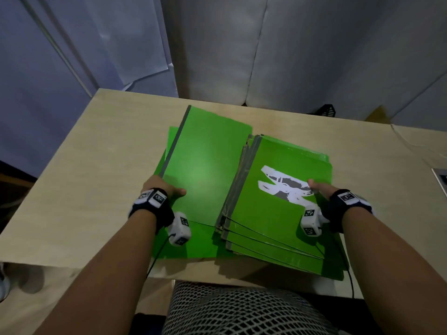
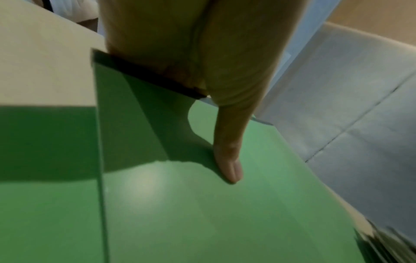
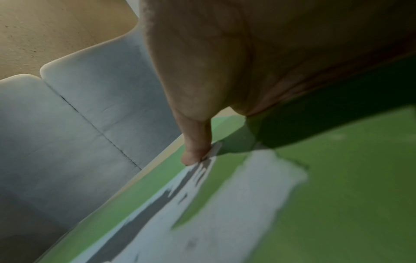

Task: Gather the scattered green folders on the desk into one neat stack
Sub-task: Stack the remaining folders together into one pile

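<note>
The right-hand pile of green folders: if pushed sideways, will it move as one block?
Probably not. The right pile is already fanned at its near edges, so its glossy covers likely slide. The right hand grips its edge, thumb on top; clamping should help.

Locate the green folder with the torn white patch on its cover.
In the head view, that folder tops the right-hand pile on the desk, its right edge gripped by the right hand.
</note>
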{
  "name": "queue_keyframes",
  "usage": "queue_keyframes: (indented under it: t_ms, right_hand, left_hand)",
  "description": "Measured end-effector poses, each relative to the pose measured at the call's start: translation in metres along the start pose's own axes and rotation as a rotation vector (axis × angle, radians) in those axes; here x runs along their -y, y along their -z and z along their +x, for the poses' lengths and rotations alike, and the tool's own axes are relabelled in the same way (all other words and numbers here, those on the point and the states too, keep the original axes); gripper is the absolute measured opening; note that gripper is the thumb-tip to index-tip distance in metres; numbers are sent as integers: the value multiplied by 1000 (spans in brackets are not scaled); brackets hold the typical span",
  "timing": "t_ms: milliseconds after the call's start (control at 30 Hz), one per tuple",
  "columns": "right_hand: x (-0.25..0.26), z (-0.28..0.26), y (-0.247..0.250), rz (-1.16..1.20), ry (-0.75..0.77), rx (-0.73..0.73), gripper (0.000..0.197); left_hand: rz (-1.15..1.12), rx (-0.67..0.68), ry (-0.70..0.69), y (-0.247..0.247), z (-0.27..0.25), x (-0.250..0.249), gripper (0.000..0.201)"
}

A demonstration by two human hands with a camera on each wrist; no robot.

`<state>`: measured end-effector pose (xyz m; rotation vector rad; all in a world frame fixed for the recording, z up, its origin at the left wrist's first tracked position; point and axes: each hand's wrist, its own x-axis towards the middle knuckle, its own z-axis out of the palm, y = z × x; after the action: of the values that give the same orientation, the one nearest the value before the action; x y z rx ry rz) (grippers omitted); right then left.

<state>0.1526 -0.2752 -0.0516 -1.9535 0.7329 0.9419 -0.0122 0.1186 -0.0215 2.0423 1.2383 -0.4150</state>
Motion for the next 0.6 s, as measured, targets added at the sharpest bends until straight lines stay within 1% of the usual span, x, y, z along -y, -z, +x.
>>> queue_keyframes:
  t_ms: [67,167,233,300,400,467,533,600]
  right_hand:
    - [1,-6,0,-18,18,-5,77]
    - [3,-11,0,-38,26,-35,67]
    - [-1,-9,2,-52,28,-35,68]
    - [-7,-9,3,-49,25,-31,70]
    - [-18,0,5,-18,-6,-41,74]
    - [-18,-6,4,22,-23,-36,75]
    - [-17,-11,3,66,-44,-36,73]
    - [-17,-11,4,90,-59,-25,72]
  left_hand:
    - [37,-21,-55,13,5,-14,86]
    - [128,-99,-206,37,15,-38,81]
    - [194,-162,-316,49,20,-52,78]
    - [243,-200,-379,55,20,-64,77]
    - [295,-255,-417,57,20,-80,74]
    - [302,-284,-436,63,19,-92,62]
    - [229,-321,-446,68,19,-104,47]
    - [124,-367,-406,70,17,-113,38]
